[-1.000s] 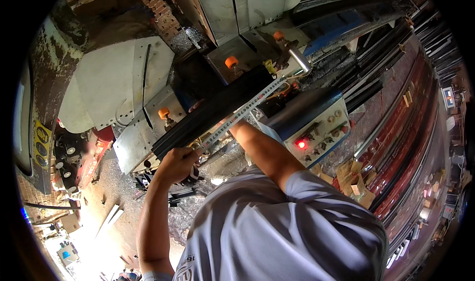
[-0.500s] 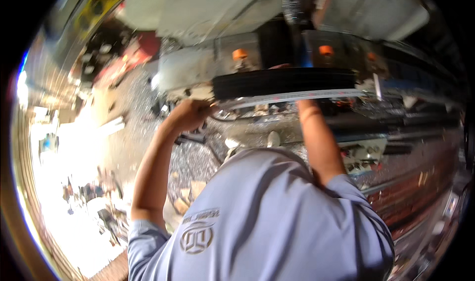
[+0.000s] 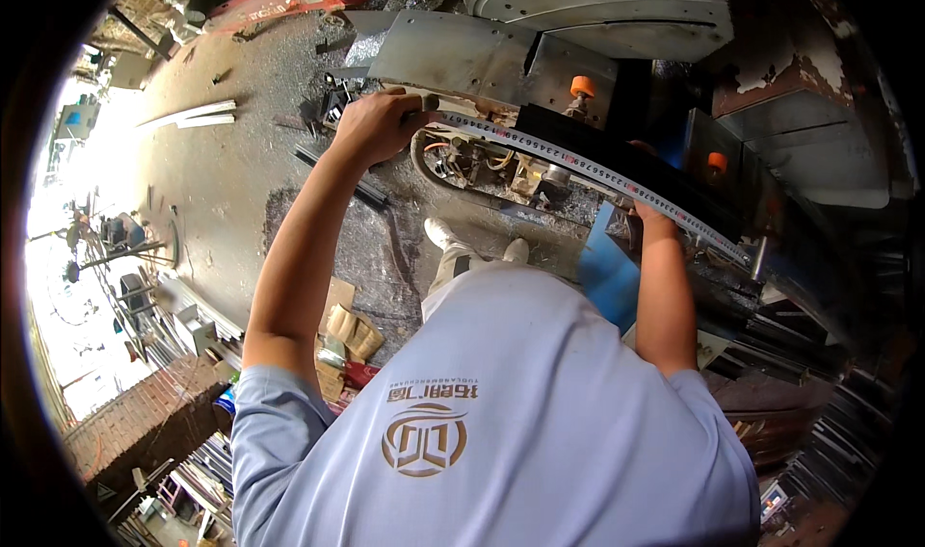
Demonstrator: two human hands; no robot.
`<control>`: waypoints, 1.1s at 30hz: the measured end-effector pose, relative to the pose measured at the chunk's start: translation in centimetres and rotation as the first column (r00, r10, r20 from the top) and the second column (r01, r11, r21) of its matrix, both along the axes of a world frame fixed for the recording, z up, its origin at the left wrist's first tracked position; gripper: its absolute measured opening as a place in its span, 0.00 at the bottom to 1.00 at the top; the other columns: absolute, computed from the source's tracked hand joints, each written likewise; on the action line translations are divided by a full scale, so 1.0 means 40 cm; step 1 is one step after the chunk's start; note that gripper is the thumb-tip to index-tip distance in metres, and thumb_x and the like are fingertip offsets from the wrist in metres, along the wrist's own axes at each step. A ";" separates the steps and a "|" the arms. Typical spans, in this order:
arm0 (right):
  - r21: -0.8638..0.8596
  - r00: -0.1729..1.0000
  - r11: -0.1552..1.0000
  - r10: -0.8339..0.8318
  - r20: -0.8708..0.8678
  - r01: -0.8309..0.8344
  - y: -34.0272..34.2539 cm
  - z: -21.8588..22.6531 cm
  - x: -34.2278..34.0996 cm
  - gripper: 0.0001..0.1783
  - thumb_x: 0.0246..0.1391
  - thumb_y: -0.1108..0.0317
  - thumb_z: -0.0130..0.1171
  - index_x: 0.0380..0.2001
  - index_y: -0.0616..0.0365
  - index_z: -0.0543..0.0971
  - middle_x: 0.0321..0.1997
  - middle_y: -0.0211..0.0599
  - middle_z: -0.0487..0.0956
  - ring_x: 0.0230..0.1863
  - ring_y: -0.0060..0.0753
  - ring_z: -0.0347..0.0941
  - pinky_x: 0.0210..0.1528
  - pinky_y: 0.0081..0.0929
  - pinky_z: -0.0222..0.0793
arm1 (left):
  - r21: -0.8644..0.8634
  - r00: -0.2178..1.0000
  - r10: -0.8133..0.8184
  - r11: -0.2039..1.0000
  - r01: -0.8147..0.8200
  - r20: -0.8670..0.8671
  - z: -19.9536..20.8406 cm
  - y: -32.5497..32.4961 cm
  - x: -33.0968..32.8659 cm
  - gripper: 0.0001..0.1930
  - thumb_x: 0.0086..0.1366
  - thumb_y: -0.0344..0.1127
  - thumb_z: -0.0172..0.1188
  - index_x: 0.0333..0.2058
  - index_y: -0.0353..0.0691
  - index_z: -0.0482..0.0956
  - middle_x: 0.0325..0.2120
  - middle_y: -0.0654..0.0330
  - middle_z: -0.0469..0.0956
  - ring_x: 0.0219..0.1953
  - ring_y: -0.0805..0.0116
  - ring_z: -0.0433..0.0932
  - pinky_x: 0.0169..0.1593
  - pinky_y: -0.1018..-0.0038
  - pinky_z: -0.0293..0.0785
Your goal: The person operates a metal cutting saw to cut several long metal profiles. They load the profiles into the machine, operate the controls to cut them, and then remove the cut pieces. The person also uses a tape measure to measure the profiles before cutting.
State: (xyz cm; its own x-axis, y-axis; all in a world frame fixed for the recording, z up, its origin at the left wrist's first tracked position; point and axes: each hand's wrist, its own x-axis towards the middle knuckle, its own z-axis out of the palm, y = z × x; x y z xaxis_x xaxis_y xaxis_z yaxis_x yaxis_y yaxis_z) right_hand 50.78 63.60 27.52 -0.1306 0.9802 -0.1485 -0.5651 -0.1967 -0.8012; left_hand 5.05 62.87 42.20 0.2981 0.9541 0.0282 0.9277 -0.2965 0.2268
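Note:
My left hand [image 3: 381, 128] is closed around the near end of a white measuring tape [image 3: 568, 159]. Black and red marks run along the tape, which stretches down to the right along the front of a long black bar [image 3: 617, 152]. From below, my right hand [image 3: 651, 210] grips the bar near its middle, with the tape passing at the fingers. Part of that hand is hidden behind the bar and tape. A short silver rod [image 3: 759, 258] stands at the tape's far right end. The bar's left end is apart from my left hand.
Beyond the bar stands a grey metal machine [image 3: 443, 61] with orange knobs [image 3: 582, 87]. Hoses and fittings [image 3: 482, 162] lie below the tape. A blue sheet-like thing [image 3: 612, 273] is by my right forearm. White strips [image 3: 198, 114] and cardboard [image 3: 355, 333] lie on the floor at left.
The view has turned, and the bar and tape now slant down to the right. A wider gap with bare tape shows between my left hand and the bar's left end.

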 end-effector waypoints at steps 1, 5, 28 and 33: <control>-0.022 1.000 1.000 -0.010 -0.009 0.009 0.001 -0.004 0.004 0.21 0.63 0.56 0.46 0.46 0.61 0.79 0.47 0.44 0.81 0.50 0.40 0.78 0.58 0.35 0.72 | 0.007 1.000 0.003 1.000 -0.003 0.017 -0.008 -0.002 0.000 0.17 0.66 0.51 0.56 0.29 0.43 0.78 0.28 0.58 0.77 0.34 0.53 0.78 0.34 0.61 0.73; 0.021 1.000 1.000 0.017 0.010 -0.017 0.007 -0.030 0.019 0.22 0.60 0.56 0.52 0.50 0.60 0.78 0.50 0.41 0.81 0.52 0.37 0.76 0.61 0.33 0.69 | 0.069 0.998 -0.009 0.998 0.005 0.058 -0.017 -0.008 0.004 0.16 0.65 0.50 0.57 0.29 0.43 0.79 0.27 0.59 0.76 0.33 0.55 0.78 0.33 0.62 0.74; 0.281 0.986 0.960 0.058 -0.159 -0.012 0.016 -0.074 0.048 0.25 0.65 0.56 0.45 0.50 0.68 0.76 0.53 0.48 0.79 0.53 0.39 0.76 0.61 0.35 0.70 | -0.678 0.900 0.102 0.695 0.240 0.423 0.071 -0.110 0.223 0.19 0.69 0.47 0.58 0.34 0.33 0.81 0.26 0.63 0.77 0.32 0.75 0.72 0.36 0.75 0.68; -0.122 0.988 0.990 -0.045 0.149 0.063 -0.051 -0.116 0.081 0.16 0.60 0.57 0.58 0.43 0.58 0.79 0.42 0.38 0.81 0.44 0.31 0.77 0.47 0.30 0.76 | -0.683 0.751 0.218 0.619 0.387 0.623 0.029 -0.164 0.396 0.16 0.71 0.46 0.56 0.43 0.36 0.75 0.25 0.66 0.73 0.29 0.79 0.67 0.33 0.78 0.63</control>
